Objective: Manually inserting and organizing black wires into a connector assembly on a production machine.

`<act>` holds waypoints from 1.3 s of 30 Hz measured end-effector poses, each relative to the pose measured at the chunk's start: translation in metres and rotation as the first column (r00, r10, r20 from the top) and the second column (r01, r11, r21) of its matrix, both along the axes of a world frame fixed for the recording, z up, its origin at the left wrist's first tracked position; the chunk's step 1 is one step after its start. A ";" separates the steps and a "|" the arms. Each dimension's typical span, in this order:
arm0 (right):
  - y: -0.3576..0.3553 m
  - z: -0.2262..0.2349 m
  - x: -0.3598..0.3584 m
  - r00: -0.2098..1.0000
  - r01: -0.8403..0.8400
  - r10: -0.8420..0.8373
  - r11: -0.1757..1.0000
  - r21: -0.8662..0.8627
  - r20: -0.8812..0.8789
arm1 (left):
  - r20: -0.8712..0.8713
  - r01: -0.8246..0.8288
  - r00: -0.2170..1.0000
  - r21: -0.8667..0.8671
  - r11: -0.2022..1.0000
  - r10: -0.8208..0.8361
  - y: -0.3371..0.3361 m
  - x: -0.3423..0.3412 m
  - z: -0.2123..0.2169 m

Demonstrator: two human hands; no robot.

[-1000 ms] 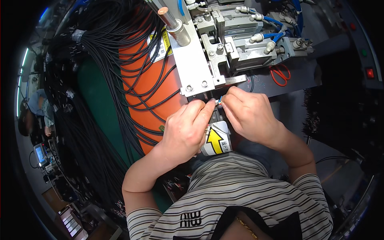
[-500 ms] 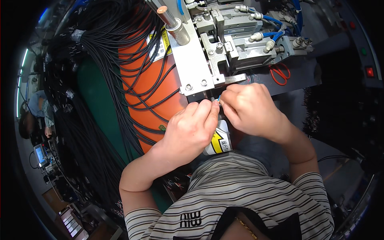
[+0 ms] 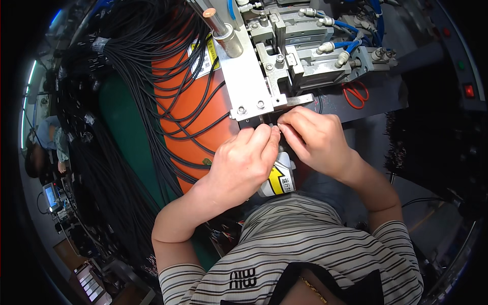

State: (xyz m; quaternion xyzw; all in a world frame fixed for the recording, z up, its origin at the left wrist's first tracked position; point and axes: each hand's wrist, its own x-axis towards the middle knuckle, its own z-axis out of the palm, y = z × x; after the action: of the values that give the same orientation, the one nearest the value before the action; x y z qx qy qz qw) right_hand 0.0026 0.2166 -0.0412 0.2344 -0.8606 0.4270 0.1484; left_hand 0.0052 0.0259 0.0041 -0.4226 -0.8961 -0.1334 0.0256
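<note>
Both my hands work close together just below the front end of a metal clamping machine [image 3: 245,76]. My left hand [image 3: 241,161] is closed, thumb and forefinger pinched near the machine's lower edge. Whatever lies between those fingertips is too small to make out. To its right, my right hand [image 3: 319,144] is also closed in a pinch, its fingertips a short way from the left ones. What it holds, if anything, cannot be seen. Under the hands sits a white rounded part [image 3: 281,179] with a yellow arrow label.
Black cables [image 3: 134,61] in a thick bundle spread over an orange surface [image 3: 195,114] and a green one [image 3: 121,114] at left. Red-handled scissors [image 3: 355,95] lie on the grey table at right. Blue air hoses [image 3: 348,25] run behind. Another person [image 3: 48,137] is at far left.
My right fingertips have moved slightly away from the left ones and the wrist has lowered a little. A bit of blue between the hands no longer shows. My left hand barely moved.
</note>
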 end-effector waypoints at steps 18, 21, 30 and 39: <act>-0.011 0.015 0.012 0.995 -0.096 0.098 0.989 -0.109 0.018 | 0.081 -0.237 0.971 0.409 0.881 0.224 -0.036 0.019 -0.025; -0.024 0.033 0.013 0.932 -0.333 0.342 0.939 -0.089 0.119 | 0.215 -0.235 0.967 0.543 0.806 0.136 -0.027 0.012 -0.027; -0.010 0.005 0.009 0.961 -0.102 0.185 0.929 -0.356 0.207 | 0.419 -0.348 0.891 0.385 0.855 0.174 -0.037 0.010 -0.006; 0.004 0.007 0.018 0.635 0.107 0.554 0.627 -0.772 0.538 | 0.148 -0.137 0.987 0.542 0.829 0.067 -0.008 0.007 -0.011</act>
State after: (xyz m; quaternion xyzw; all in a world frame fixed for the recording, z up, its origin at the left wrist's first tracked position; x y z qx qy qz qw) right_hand 0.0203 0.2207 -0.0343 0.0753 -0.5467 0.8117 -0.1913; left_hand 0.0120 0.0179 -0.0066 -0.3399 -0.8410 -0.4093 0.0980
